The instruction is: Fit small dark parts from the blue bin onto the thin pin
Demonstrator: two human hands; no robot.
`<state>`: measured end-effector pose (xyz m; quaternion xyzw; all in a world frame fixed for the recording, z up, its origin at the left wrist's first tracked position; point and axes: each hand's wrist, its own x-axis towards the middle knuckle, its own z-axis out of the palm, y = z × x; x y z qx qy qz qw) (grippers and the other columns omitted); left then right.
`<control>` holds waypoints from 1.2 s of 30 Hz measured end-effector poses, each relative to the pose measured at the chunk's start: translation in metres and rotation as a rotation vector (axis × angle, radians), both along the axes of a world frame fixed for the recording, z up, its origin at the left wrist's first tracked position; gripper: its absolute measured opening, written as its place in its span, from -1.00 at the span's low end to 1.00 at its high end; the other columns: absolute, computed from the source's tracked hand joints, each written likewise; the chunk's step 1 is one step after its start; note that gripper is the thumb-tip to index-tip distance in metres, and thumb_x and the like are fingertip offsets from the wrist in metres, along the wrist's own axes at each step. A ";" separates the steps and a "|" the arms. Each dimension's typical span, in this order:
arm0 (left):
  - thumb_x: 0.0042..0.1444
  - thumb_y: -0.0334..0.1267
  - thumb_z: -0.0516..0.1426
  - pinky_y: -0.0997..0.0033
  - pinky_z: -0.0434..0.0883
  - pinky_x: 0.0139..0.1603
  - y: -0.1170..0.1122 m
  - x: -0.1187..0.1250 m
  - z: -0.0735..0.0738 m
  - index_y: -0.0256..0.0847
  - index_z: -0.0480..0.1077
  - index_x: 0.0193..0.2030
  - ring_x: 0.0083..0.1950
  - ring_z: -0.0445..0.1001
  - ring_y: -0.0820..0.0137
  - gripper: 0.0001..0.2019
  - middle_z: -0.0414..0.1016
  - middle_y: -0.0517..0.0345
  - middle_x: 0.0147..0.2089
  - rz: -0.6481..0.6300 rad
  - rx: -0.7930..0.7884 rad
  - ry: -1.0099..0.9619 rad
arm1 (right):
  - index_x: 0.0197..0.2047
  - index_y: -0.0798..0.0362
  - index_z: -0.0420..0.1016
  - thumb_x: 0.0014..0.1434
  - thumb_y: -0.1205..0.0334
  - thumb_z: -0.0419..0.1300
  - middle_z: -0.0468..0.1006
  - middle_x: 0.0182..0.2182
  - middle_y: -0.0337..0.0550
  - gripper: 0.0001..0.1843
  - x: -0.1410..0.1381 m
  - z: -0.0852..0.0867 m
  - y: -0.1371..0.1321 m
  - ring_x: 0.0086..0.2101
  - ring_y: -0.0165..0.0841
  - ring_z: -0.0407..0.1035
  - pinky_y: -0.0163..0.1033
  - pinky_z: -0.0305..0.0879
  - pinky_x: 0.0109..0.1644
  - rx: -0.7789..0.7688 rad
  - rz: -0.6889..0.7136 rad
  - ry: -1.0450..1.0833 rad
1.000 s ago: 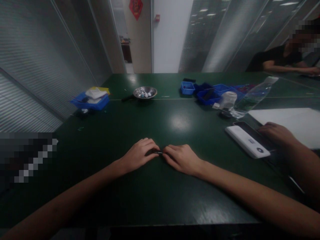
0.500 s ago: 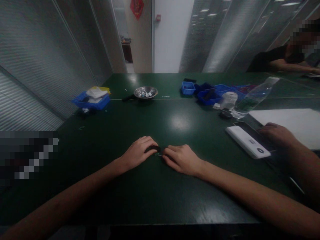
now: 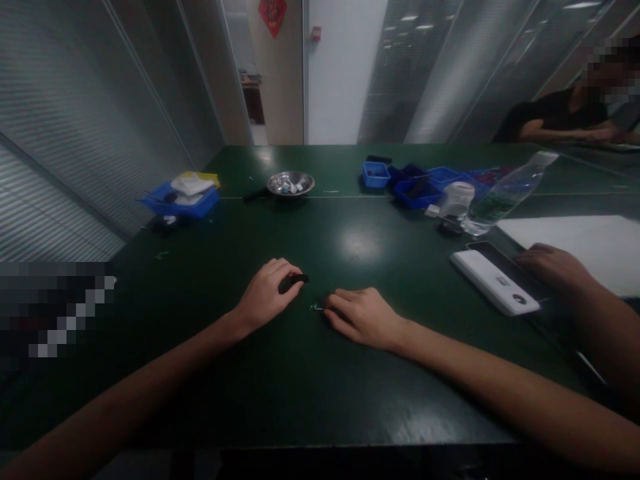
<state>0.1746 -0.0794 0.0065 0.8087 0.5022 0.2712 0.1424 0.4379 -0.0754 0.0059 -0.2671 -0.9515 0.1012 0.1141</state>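
My left hand (image 3: 269, 293) is closed around a small black elongated object (image 3: 294, 281), whose kind I cannot make out; its end sticks out past the fingertips. To the right, my right hand (image 3: 365, 318) rests on the green table (image 3: 350, 387) with its fingers pinched together. A thin, pale, wire-like piece (image 3: 320, 309) juts from those fingertips. At its tip lies a tiny greenish bit (image 3: 313, 307), too small to name. A gap of bare table separates the two hands.
Farther back are a metal bowl (image 3: 291, 193), a blue bin (image 3: 200, 208) at left and several blue bins (image 3: 377, 176) at right. A plastic bottle (image 3: 505, 197) leans near a white power bank (image 3: 493, 281). Another person's hand (image 3: 555, 267) lies beside it.
My left hand has moved up and to the left with the black object, away from the right fingertips. My right hand has stayed in place.
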 end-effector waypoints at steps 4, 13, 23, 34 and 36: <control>0.30 -0.19 0.10 0.16 0.36 0.03 0.019 -0.029 -0.002 -0.16 0.47 0.01 0.00 0.41 0.23 -0.78 0.49 0.04 -0.02 0.126 0.073 0.088 | -0.06 0.07 0.42 0.46 0.08 -0.11 0.49 -0.31 -0.17 -0.65 0.001 0.001 -0.001 -0.42 -0.45 0.32 -0.31 0.09 -0.37 -0.007 0.007 0.003; 0.23 -0.02 0.12 0.25 0.36 -0.07 0.063 -0.142 -0.009 -0.21 0.49 -0.02 -0.08 0.45 0.19 -0.65 0.52 0.00 -0.05 0.593 0.128 0.187 | -0.07 0.06 0.41 0.46 0.07 -0.11 0.49 -0.30 -0.17 -0.66 0.004 0.000 0.000 -0.43 -0.46 0.30 -0.33 0.08 -0.38 -0.011 0.014 0.005; 0.19 0.02 0.11 0.29 0.36 -0.15 0.074 -0.199 -0.031 -0.24 0.51 0.00 -0.14 0.48 0.21 -0.59 0.54 -0.03 -0.07 0.724 -0.009 0.211 | -0.07 0.07 0.42 0.46 0.07 -0.11 0.48 -0.30 -0.17 -0.65 0.005 -0.002 0.001 -0.43 -0.46 0.28 -0.31 0.04 -0.40 0.004 0.012 0.005; 0.20 0.00 0.15 0.21 0.35 -0.03 0.069 -0.179 -0.020 -0.25 0.46 0.04 -0.03 0.45 0.13 -0.60 0.49 -0.09 0.02 0.698 0.069 0.231 | -0.07 0.07 0.43 0.46 0.07 -0.10 0.48 -0.31 -0.17 -0.65 0.005 0.001 0.000 -0.44 -0.46 0.28 -0.31 0.06 -0.40 -0.002 0.015 0.017; 0.21 -0.01 0.14 0.16 0.34 0.02 0.065 -0.166 -0.014 -0.24 0.45 0.06 0.03 0.42 0.10 -0.60 0.48 -0.09 0.05 0.679 0.169 0.244 | -0.07 0.07 0.43 0.46 0.07 -0.10 0.48 -0.31 -0.17 -0.65 0.004 0.002 0.000 -0.44 -0.46 0.28 -0.31 0.06 -0.40 -0.003 0.007 0.014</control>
